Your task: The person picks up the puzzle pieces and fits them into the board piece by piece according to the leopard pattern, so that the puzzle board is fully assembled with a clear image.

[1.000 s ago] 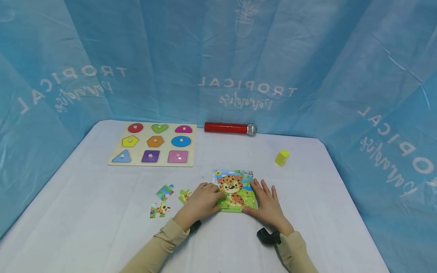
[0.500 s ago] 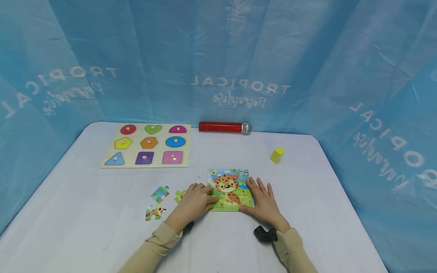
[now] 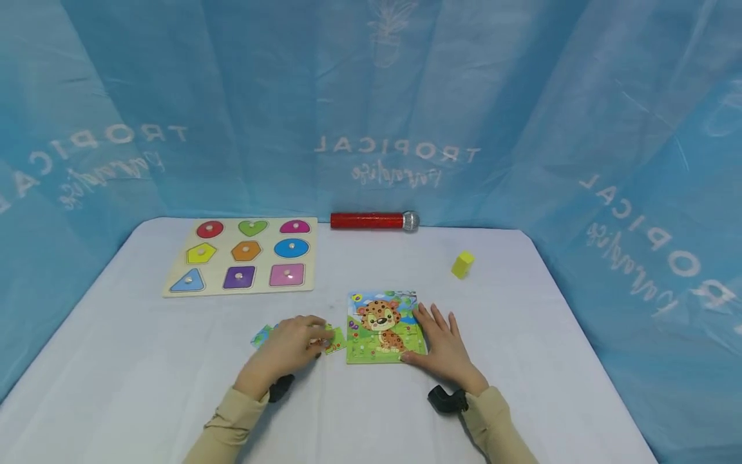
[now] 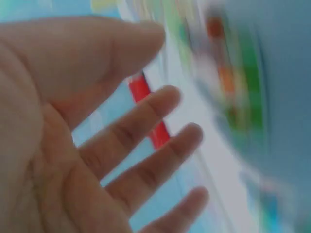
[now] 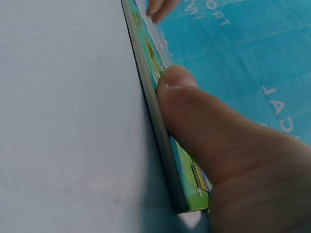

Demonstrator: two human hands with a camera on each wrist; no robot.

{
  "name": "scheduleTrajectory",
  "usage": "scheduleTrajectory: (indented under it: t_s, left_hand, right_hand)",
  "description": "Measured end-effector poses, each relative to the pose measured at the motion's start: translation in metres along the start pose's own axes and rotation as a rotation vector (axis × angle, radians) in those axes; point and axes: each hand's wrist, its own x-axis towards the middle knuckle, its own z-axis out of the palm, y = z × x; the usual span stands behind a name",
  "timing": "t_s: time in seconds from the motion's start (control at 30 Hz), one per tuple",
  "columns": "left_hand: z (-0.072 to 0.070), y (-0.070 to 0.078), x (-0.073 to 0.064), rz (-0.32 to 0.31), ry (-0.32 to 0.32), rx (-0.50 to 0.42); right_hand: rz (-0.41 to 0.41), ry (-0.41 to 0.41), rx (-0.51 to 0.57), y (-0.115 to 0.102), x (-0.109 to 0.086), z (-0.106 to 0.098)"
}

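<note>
We see the left hand (image 3: 290, 348), fingers apart, move from the leopard puzzle (image 3: 380, 327) to loose pieces (image 3: 335, 341); the right hand (image 3: 444, 348) rests spread against the puzzle; reaching, we judge, replaces pressing.

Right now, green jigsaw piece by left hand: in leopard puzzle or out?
Out: the green jigsaw piece shows left of the leopard puzzle.
</note>
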Motion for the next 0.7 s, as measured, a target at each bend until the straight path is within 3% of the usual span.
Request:
scheduleTrajectory:
  t_s: [0.1, 0.23, 0.37, 0.7]
  left_hand:
    - [-0.018, -0.025, -0.008, -0.153, 0.02, 0.054]
    - [-0.031, -0.048, -0.022, -0.298, -0.071, 0.093]
    - [-0.036, -0.059, -0.028, -0.323, -0.132, 0.065]
    - [-0.029, -0.061, -0.026, -0.304, -0.126, 0.001]
  right_hand:
    - [0.001, 0.013, 0.0, 0.001, -0.001, -0.002]
    - [0.008, 0.004, -0.008, 0.002, -0.002, -0.002]
    - [0.007, 0.005, -0.002, 0.001, -0.002, 0.001]
    - [-0.005, 0.016, -0.002, 0.001, 0.001, 0.002]
